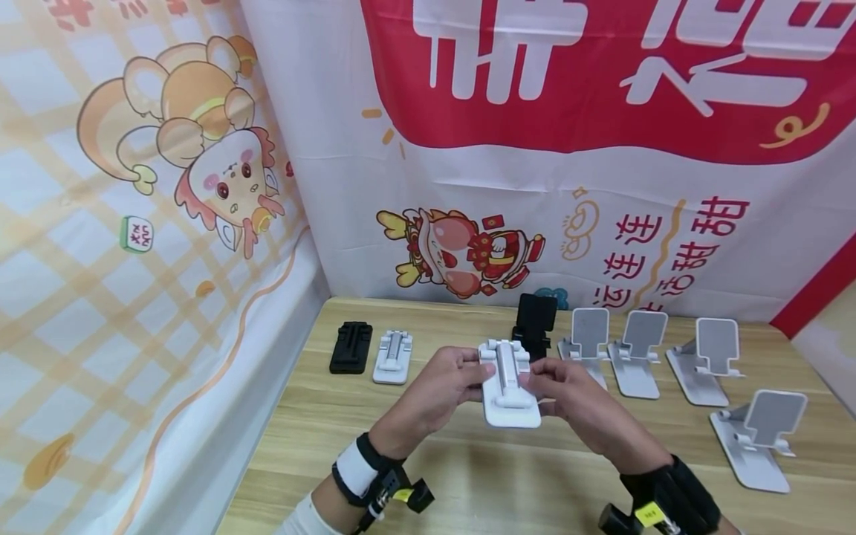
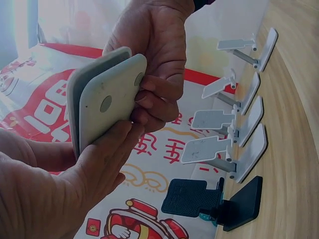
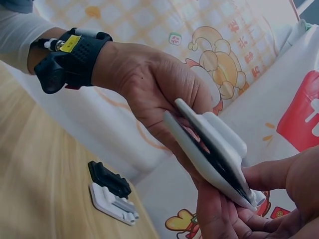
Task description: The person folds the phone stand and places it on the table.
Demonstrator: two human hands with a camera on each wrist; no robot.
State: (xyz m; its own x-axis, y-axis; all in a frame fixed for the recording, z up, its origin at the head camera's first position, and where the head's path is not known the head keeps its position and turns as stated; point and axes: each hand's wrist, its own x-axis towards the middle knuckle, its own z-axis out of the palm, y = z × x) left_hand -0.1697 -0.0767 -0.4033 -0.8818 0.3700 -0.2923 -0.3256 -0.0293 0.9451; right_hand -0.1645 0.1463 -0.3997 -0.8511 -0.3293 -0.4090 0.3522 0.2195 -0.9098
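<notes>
A white folding stand (image 1: 511,405) is held up above the table between both hands. My left hand (image 1: 438,390) grips its left edge, thumb on the upper face and fingers beneath. The right hand (image 1: 578,401) pinches the opposite edge. In the left wrist view the underside of the stand (image 2: 112,97) shows round pads, with the left hand (image 2: 60,199) along one side and the right hand (image 2: 159,64) on the other. From the right wrist view the two plates of the stand (image 3: 209,159) lie nearly together with a narrow gap, the left hand (image 3: 154,94) behind them.
A folded black stand (image 1: 351,348) and a folded white stand (image 1: 393,358) lie at the table's back left. Behind the hands stands an unfolded black stand (image 1: 535,323). Several unfolded white stands, one at the front (image 1: 752,449), stand on the right. Printed cloth hangs behind.
</notes>
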